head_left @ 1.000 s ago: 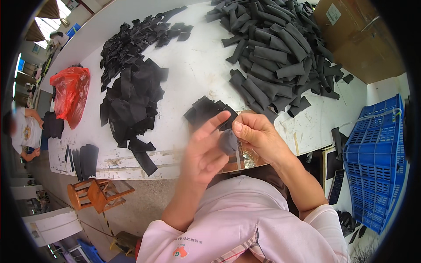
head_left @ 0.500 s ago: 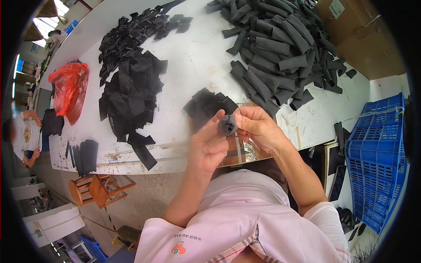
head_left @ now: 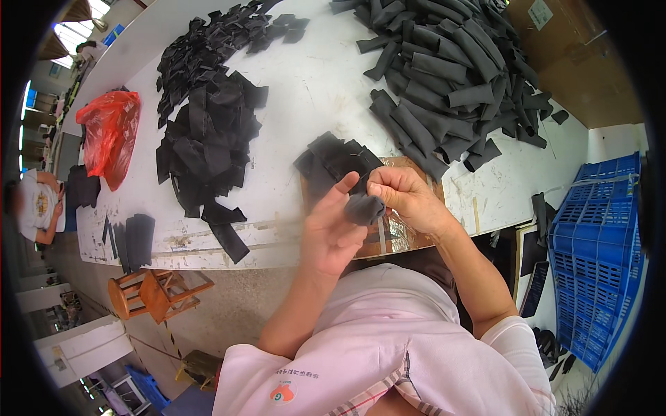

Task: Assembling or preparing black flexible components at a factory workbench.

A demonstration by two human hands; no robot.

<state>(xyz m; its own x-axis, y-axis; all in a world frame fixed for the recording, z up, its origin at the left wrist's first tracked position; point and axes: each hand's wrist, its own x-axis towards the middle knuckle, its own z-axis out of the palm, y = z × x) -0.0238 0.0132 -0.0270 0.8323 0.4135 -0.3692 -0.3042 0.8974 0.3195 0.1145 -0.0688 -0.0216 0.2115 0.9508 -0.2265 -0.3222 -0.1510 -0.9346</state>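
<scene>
Both my hands meet over the near edge of a white worktable (head_left: 298, 104). My left hand (head_left: 331, 232) and my right hand (head_left: 406, 197) together grip a small dark grey rolled fabric piece (head_left: 363, 208), pinched between the fingers of each. Just behind the hands lies a small stack of flat black fabric pieces (head_left: 333, 163) on a brown taped board (head_left: 402, 236).
A big heap of rolled dark grey fabric tubes (head_left: 451, 76) fills the table's far right. Flat black fabric scraps (head_left: 208, 132) are piled at the left, by a red plastic bag (head_left: 111, 135). A blue crate (head_left: 596, 243) stands at right, a wooden stool (head_left: 156, 291) below the table, another person (head_left: 38, 204) at far left.
My hands have stayed together at the table edge, working the dark piece; it now looks rolled up between my fingers. The view has shifted slightly.
</scene>
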